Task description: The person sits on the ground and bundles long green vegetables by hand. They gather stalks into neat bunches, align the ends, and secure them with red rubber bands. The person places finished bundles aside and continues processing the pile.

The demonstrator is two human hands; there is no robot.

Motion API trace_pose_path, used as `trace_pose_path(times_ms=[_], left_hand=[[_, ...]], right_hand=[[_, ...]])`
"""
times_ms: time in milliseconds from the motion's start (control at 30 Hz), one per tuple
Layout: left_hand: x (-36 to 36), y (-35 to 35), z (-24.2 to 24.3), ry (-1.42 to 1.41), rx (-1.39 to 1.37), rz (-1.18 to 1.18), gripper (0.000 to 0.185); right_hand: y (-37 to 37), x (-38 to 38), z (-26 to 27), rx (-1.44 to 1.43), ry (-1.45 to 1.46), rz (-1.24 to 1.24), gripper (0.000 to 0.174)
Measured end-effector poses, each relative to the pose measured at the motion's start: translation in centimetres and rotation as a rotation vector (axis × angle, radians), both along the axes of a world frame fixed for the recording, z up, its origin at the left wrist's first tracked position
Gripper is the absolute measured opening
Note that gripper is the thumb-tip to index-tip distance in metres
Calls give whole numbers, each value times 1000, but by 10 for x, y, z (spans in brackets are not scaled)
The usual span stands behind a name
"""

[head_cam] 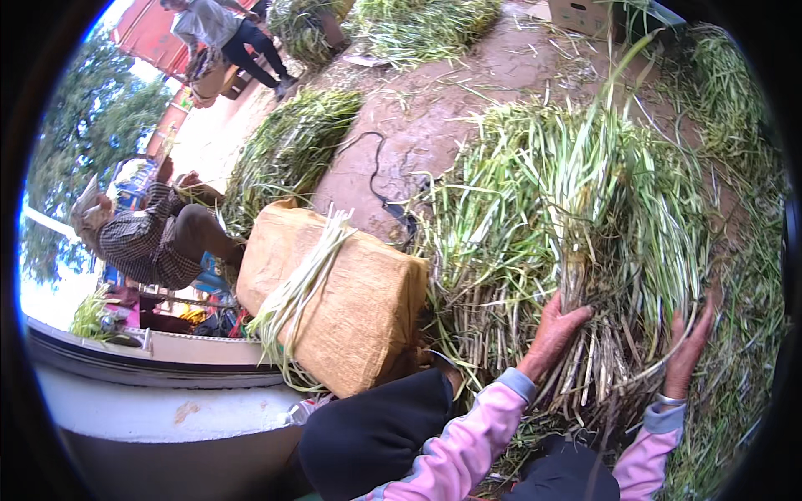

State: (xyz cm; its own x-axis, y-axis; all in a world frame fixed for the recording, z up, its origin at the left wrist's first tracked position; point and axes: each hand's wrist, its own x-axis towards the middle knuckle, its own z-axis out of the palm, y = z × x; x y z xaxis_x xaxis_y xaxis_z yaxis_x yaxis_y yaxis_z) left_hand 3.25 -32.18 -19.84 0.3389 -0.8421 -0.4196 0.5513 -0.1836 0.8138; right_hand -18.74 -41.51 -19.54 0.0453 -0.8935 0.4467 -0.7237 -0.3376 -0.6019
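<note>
My left hand [554, 335] is at the side of an upright bundle of leafy green stalks [573, 269], with its thumb across the pale lower stems. The stalks resemble garlic plants; the kind is not certain. My right hand [687, 351] is at the right side of the heap, thumb and fingers apart, and a long thin stalk [651, 372] curves up past it. Brown cut stem ends [589, 369] point toward me between the hands. Behind and left of them spreads the larger pile of stalks [495, 219].
To my left, a box wrapped in tan cloth [369, 300] bears pale green strips [307, 275]. A plastic bottle [304, 410] lies beside my knee. More stalk heaps [294, 144] lie around the floor [426, 119]. One person [156, 232] sits at left; another [219, 37] stands farther back. A cardboard box [579, 17] is at the far edge.
</note>
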Motion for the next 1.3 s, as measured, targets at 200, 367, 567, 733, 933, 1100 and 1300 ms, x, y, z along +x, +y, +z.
trace_pose_path(times_ms=[200, 367, 567, 733, 933, 1100, 1300], left_hand=[[-7, 9, -53, 64, 108, -28, 50], [4, 10, -46, 132, 48, -35, 54], [60, 59, 28, 48, 33, -63, 53], [78, 97, -40, -1075, 522, -219, 39], [79, 96, -1, -1264, 480, -133, 28], [45, 69, 29, -1454, 455, -35, 26], [48, 92, -5, -963, 411, 15, 35]], right_hand=[[-20, -52, -70, 718, -399, 294, 55], [6, 34, -12, 813, -520, 445, 58], [76, 82, 20, 714, -830, 513, 79], [81, 44, -26, 546, -21, 287, 60], [111, 0, 85, 713, 184, 457, 47], [116, 5, 192, 418, 442, 643, 47], [134, 88, 274, 243, 447, 907, 41]])
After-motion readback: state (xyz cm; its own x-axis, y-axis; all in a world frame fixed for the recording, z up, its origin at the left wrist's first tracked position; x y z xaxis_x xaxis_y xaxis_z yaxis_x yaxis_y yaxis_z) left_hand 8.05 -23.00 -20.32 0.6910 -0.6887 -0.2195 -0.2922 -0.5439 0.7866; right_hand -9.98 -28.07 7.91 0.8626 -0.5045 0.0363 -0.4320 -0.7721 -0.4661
